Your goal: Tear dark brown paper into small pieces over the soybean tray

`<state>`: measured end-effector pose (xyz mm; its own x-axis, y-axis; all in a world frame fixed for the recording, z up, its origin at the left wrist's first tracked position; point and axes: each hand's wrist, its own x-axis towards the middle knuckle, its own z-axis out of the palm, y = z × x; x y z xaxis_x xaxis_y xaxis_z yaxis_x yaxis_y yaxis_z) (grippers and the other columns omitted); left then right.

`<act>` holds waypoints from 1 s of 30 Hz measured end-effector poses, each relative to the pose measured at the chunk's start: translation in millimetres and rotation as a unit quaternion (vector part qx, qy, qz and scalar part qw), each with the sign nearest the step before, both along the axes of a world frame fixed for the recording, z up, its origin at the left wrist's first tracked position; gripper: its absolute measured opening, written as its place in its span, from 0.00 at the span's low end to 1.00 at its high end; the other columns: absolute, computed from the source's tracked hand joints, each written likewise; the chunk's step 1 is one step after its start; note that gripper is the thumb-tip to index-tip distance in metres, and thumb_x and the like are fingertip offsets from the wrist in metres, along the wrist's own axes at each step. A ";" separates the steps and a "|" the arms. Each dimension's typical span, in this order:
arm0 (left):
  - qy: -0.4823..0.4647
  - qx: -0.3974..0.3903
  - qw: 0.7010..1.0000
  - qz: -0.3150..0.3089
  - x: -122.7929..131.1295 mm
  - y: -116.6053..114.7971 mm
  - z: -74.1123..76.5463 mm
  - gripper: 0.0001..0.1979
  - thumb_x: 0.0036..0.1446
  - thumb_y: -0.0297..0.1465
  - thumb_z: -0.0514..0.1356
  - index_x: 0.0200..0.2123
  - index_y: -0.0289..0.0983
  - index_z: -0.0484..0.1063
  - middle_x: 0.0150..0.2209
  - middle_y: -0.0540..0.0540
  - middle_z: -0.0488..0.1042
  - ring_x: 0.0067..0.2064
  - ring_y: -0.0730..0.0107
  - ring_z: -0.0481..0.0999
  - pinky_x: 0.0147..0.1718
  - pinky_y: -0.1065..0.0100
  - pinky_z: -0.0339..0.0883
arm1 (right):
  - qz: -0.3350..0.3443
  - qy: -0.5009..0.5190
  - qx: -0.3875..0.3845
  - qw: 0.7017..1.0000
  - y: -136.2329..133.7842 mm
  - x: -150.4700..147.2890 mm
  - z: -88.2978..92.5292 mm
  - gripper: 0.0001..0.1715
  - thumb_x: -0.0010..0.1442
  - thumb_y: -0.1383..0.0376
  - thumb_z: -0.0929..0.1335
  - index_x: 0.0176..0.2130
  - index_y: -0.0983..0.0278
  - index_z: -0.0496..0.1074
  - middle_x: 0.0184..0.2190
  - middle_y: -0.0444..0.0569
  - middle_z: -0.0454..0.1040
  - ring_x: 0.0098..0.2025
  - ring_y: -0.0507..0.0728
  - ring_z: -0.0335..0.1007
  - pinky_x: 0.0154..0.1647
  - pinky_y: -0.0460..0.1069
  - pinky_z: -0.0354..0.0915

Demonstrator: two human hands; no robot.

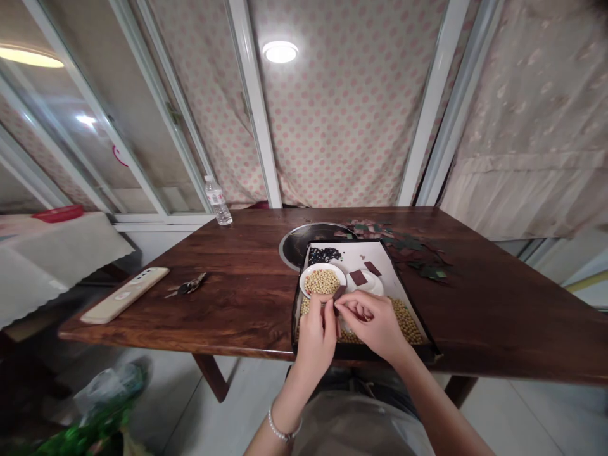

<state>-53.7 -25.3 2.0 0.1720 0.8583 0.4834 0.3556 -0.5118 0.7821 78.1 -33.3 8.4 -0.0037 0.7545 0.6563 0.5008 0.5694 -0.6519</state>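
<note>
Wooden table (494, 297): black tray (365, 353), keys (186, 285), water bottle (215, 201), perhaps cream remote (124, 294).

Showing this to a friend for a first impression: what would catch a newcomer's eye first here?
The left hand and right hand meet over a black tray, beside a white saucer of soybeans. Loose soybeans cover the tray's front, and dark leaf-like scraps lie scattered on the wooden table beyond it.

Yellow soybeans (322, 282), white dish (334, 268), blk tray rim (380, 353)
</note>
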 end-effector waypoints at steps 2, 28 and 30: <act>-0.018 -0.016 1.000 -0.019 0.3 0.7 -0.2 0.08 0.63 0.33 0.46 0.35 0.38 0.62 0.17 0.56 0.62 0.17 0.75 0.63 0.20 0.73 0.56 | -0.027 -0.001 0.022 0.999 0.3 0.0 -0.4 0.06 0.57 0.66 0.66 0.32 0.63 0.73 0.17 0.40 0.62 0.18 0.47 0.55 0.21 0.44 0.57; -0.026 -0.034 0.997 -0.059 -0.3 -1.5 -2.9 0.09 0.63 0.34 0.46 0.38 0.38 0.62 0.16 0.57 0.62 0.16 0.75 0.63 0.20 0.73 0.57 | -0.116 0.017 0.096 0.988 -1.1 0.9 -0.2 0.07 0.58 0.67 0.65 0.33 0.63 0.74 0.18 0.41 0.63 0.18 0.48 0.55 0.20 0.44 0.57; -0.032 -0.037 0.997 -0.063 0.0 -1.7 -2.1 0.08 0.63 0.33 0.46 0.37 0.38 0.62 0.16 0.57 0.62 0.17 0.75 0.63 0.20 0.73 0.57 | -0.117 0.021 0.094 0.988 -1.4 0.7 0.5 0.06 0.58 0.68 0.66 0.33 0.63 0.74 0.18 0.41 0.63 0.18 0.48 0.56 0.19 0.44 0.57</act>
